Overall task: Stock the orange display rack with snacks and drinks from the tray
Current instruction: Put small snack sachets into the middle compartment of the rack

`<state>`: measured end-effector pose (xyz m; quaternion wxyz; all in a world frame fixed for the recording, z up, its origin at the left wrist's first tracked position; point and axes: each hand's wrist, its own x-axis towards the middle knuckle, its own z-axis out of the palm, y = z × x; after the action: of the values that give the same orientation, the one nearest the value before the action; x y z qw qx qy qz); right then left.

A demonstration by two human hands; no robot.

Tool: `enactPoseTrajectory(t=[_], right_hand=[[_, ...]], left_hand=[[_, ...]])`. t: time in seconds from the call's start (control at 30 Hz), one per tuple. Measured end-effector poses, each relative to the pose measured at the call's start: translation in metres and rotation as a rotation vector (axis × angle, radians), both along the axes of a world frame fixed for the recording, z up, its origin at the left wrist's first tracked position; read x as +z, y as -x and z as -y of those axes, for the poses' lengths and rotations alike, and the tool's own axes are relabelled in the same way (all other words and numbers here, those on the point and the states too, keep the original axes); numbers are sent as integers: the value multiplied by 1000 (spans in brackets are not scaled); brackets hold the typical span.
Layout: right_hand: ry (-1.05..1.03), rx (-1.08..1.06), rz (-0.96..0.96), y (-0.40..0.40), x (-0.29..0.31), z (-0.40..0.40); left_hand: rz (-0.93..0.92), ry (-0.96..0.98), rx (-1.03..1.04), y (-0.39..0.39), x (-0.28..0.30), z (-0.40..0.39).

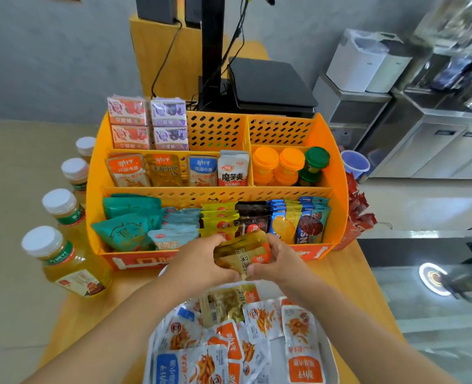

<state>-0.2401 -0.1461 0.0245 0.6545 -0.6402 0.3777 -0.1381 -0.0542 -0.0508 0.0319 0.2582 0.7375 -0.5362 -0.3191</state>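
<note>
The orange display rack [337, 173] stands on the wooden counter, its tiers filled with drink cartons, fish snack packs, small bottles and sachets. Just in front of its lower edge, my left hand [201, 261] and my right hand [280, 257] together hold a small stack of yellow fish snack packs [241, 252]. Below them the white tray [330, 347] holds several orange, blue and yellow snack packs [257, 336]. The rack's two back-right compartments [279, 131] hold nothing.
Several tea bottles with white caps [68, 261] line the counter left of the rack. Red sachets [356, 214] hang at its right side. A black monitor stand and scale [268, 84] sit behind it. Steel kitchen units stand at the right.
</note>
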Motion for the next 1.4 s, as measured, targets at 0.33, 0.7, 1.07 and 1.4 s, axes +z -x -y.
enactPoseTrajectory(t=[0.33,0.7,1.07,1.4], right_hand=[[316,51,109,-105,103,40],[1187,311,-231,-215,118,71],[1008,678,-498,-237,75,76],[1308,538,-569,-240,71,71]], left_hand=[[71,253,122,-73,77,14],[427,27,278,-153,82,58],[247,-446,149,-168,70,70],[292,-539,232,-186,67,80]])
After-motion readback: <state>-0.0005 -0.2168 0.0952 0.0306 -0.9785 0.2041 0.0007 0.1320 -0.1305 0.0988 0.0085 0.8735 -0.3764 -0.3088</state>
